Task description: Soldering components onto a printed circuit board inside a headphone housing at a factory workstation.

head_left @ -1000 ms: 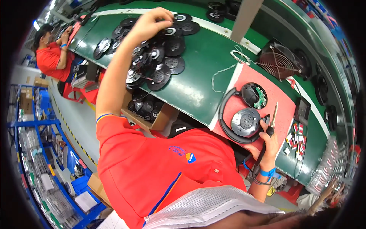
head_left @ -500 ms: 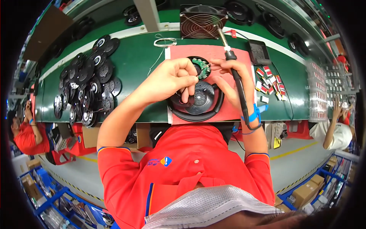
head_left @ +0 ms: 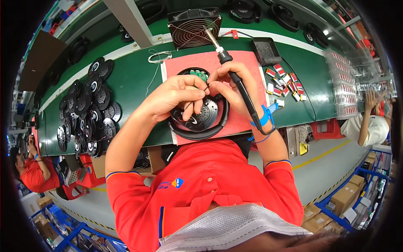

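Note:
My left hand (head_left: pixel 178 95) is over a round black plastic housing (head_left: pixel 191 135), its thumb and index finger pinched on what looks like a thin dark wire (head_left: pixel 206 87). A soldering iron (head_left: pixel 241 89) lies through my right hand (head_left: pixel 237 82), its metal tip pointing up and away. The right thumb and fingertips meet the left ones at the wire. Beyond the fingers, a green circuit board (head_left: pixel 199 74) shows in part, set in a black round part. A speckled dark disc (head_left: pixel 207 114) rests within the housing's ring, partly covered by my left hand.
Black discs (head_left: pixel 90 101) are heaped at the left. A fan (head_left: pixel 194 31) stands behind the pink mat (head_left: pixel 247 63), near coiled white wire (head_left: pixel 160 57). To the right are small red-and-white battery packs (head_left: pixel 287 82), a black tray (head_left: pixel 266 51) and stacked clear trays (head_left: pixel 343 84).
My right fingers have closed in to meet the left fingertips over the housing. The soldering iron stays in the right hand. The whole view has shifted and tilted slightly.

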`<state>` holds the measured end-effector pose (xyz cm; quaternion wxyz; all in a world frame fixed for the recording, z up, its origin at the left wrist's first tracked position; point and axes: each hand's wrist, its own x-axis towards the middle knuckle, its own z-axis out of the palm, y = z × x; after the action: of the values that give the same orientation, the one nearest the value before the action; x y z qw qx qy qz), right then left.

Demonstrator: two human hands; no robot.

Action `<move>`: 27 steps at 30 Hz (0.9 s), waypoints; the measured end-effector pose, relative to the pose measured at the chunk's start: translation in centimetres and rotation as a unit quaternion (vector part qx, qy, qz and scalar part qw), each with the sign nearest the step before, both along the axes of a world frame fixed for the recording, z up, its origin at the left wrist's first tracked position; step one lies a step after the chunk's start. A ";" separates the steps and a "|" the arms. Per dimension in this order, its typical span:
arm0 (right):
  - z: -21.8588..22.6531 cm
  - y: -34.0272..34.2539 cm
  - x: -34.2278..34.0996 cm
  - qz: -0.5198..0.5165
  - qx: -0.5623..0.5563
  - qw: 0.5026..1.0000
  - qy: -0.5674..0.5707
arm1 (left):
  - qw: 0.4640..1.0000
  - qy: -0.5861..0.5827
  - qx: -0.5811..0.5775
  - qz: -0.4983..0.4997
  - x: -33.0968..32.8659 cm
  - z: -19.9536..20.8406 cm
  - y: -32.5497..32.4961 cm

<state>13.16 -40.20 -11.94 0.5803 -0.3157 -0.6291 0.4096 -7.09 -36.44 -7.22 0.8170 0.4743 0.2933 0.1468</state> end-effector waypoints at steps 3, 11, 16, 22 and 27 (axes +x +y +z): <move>0.0 0.1 0.4 -0.002 0.014 0.999 -0.043 | 0.990 0.073 0.108 0.061 1.2 -0.2 -0.4; -0.6 0.1 0.4 -0.029 0.026 0.999 -0.028 | 0.961 0.084 0.240 0.105 1.7 -1.4 0.5; -0.6 0.2 0.1 -0.055 0.051 0.994 -0.079 | 0.950 0.069 0.281 0.115 1.8 -2.2 0.5; -0.9 0.2 0.3 -0.046 0.041 0.997 -0.053 | 0.959 0.066 0.253 0.109 1.4 -1.3 0.6; 0.3 -0.6 0.0 0.061 0.030 0.996 0.063 | 0.993 -0.107 0.009 0.040 1.0 -1.2 -0.2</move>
<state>13.20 -40.81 -11.63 0.6018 -0.2328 -0.6217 0.4440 -6.14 -36.62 -8.43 0.8331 0.4509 0.2216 0.2315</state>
